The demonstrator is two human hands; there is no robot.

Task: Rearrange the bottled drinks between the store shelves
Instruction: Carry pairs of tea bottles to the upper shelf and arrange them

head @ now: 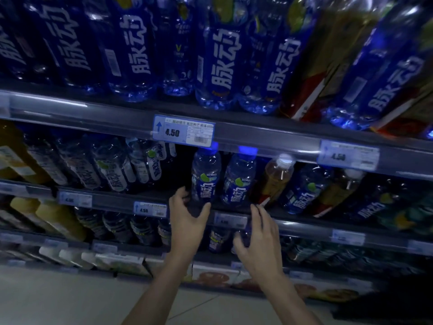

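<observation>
On the middle shelf (150, 200) stands a blue-labelled bottle (206, 174) with a blue cap. My left hand (187, 216) curls round its base, fingers on its left side and thumb under its right. A second blue bottle (239, 181) stands just to its right, then an amber drink bottle (276, 179). Lower down, my right hand (260, 235) grips a dark blue bottle (244, 234) in front of the shelf below; most of that bottle is hidden by my fingers and the dim light.
The top shelf carries a row of large blue bottles (220, 62) above a 4.50 price tag (182, 131). Clear bottles (112, 170) fill the middle shelf's left. Between them and my left hand is a dark gap (178, 170). The lower shelves hold more bottles and cartons above a pale floor (70, 301).
</observation>
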